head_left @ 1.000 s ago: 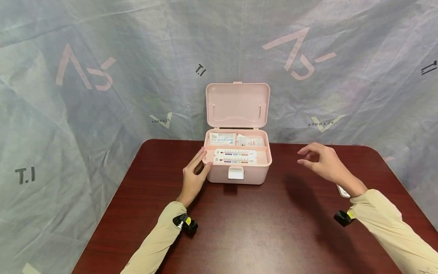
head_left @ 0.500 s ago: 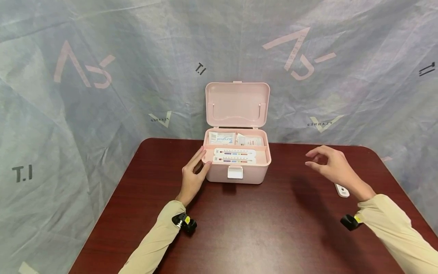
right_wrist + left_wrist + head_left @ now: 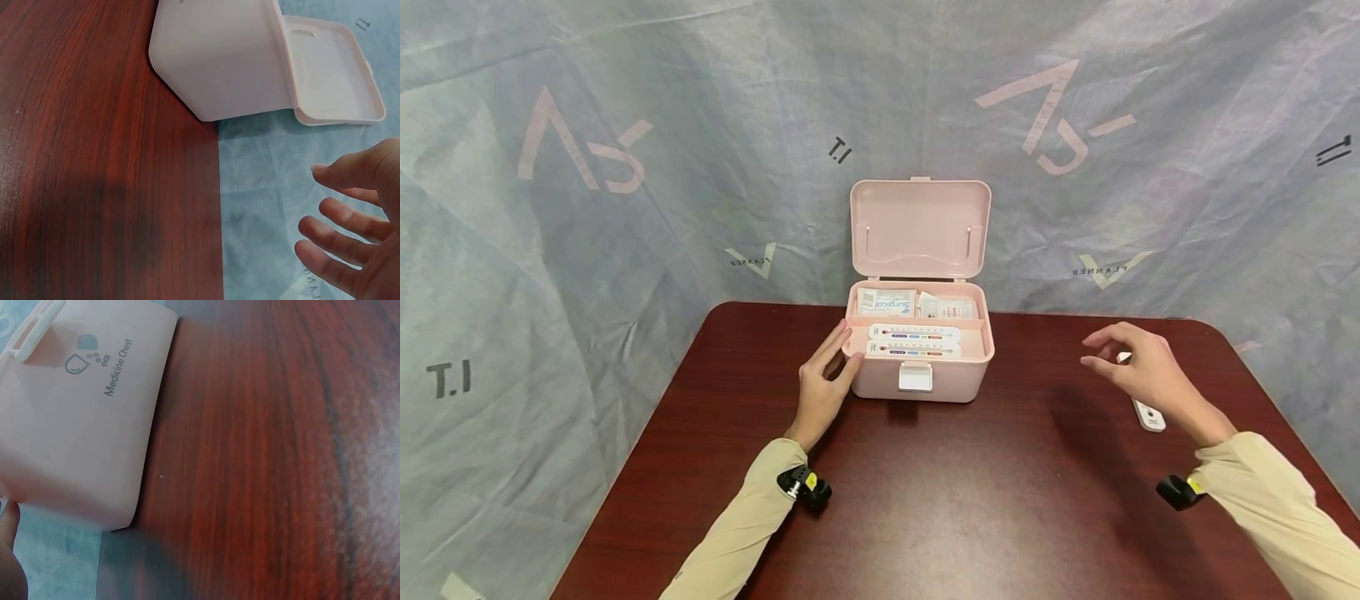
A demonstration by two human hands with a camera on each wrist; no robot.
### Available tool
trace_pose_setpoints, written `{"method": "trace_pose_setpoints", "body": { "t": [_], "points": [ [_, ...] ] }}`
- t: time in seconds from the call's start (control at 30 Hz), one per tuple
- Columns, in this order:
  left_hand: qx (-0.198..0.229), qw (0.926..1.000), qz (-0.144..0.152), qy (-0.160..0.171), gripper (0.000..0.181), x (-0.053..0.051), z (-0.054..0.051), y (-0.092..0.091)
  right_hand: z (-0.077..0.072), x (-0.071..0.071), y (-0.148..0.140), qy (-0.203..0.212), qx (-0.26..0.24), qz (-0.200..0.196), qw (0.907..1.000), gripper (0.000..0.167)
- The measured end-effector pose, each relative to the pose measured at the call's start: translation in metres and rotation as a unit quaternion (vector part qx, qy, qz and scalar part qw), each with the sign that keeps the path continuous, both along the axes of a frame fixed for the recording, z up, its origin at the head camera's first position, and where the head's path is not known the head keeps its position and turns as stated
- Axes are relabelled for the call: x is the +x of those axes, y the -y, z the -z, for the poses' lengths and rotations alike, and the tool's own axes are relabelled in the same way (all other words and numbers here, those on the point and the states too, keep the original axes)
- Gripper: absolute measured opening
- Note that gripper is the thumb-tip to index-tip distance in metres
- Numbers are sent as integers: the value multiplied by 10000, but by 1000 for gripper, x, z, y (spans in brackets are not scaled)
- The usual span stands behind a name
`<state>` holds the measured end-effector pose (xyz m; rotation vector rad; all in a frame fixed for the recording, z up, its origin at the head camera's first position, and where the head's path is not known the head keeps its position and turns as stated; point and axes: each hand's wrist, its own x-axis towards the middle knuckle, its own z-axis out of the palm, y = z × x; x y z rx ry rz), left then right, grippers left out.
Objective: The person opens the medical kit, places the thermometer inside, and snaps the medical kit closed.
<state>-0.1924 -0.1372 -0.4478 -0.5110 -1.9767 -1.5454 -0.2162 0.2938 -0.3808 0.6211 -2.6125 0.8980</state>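
Fingers of the left hand (image 3: 822,396), parted, touch the pink box (image 3: 955,385) near the desk's (image 3: 970,500) far edge. The right hand (image 3: 1150,371), empty, thumb narrowly apart from fingers, is near a white thermometer (image 3: 1148,417) toward the right edge, probably light, stiff, best pinched by its long sides.

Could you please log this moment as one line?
left hand: touching box, left side; right hand: empty, above table; lid: open; thermometers: two in box; white strip: on table, partly hidden

Head view: thermometer (image 3: 1148,416) at four o'clock, partly behind right hand (image 3: 1142,373), left wrist view: medicine chest (image 3: 87,425) cut off at ten, left hand (image 3: 11,559) at eight.
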Motion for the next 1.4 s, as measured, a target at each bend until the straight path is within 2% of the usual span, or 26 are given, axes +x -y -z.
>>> {"method": "trace_pose_setpoints", "body": {
  "t": [0.47, 0.73, 1.4],
  "points": [
    [22, 10000, -20, 91, 43, 0, 1, -1, 7, 6, -14, -21, 19, 288, 9996, 21],
    [8, 10000, 31, -12, 43, 0, 0, -1, 12, 13, -22, -218, -108, 602, 9979, 23],
    [-47, 10000, -32, 11, 43, 2, -2, -1, 33, 23, -42, -265, -243, 1356, 9901, 27]
  ]
}}
